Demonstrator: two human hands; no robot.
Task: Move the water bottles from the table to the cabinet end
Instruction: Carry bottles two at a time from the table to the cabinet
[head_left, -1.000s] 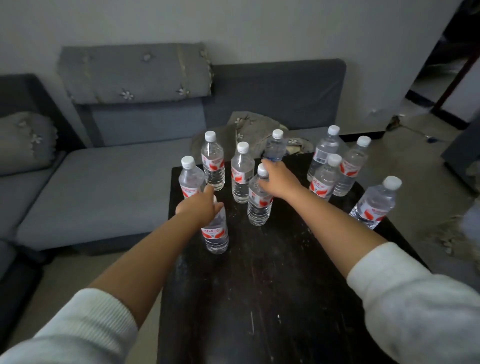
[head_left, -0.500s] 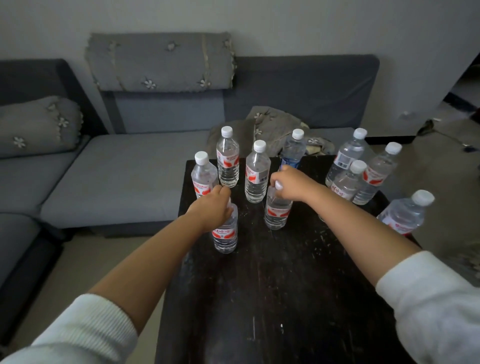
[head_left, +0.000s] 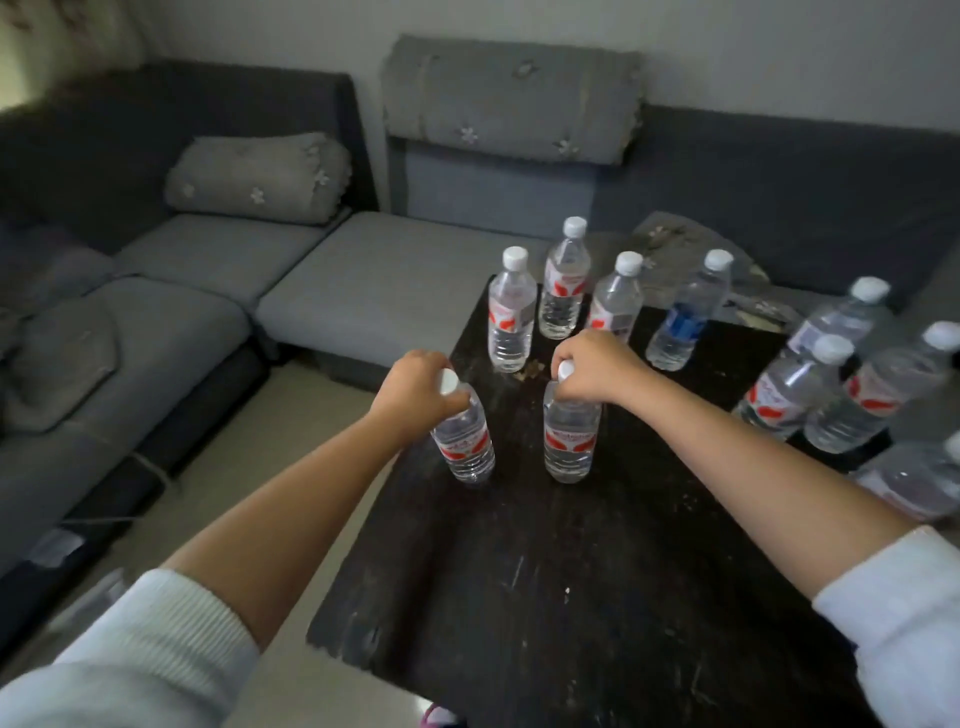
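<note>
Several clear water bottles with white caps stand on a dark table (head_left: 597, 597). My left hand (head_left: 415, 389) grips the neck of a red-labelled bottle (head_left: 465, 441) near the table's left edge. My right hand (head_left: 592, 366) grips the neck of another red-labelled bottle (head_left: 570, 441) beside it. Behind them stand three red-labelled bottles (head_left: 511, 317) and one with a blue label (head_left: 685, 317). More bottles (head_left: 789, 389) cluster at the table's right side. No cabinet is in view.
A grey corner sofa (head_left: 208, 270) wraps round the table's far and left sides, with rolled cushions (head_left: 260, 176) on it. A crumpled cloth (head_left: 675, 244) lies on the sofa behind the bottles. Pale floor (head_left: 249, 467) runs between sofa and table.
The view has swung left. Both hands have drawn their bottles nearer to me, away from the back row, and the left bottle now tilts slightly.
</note>
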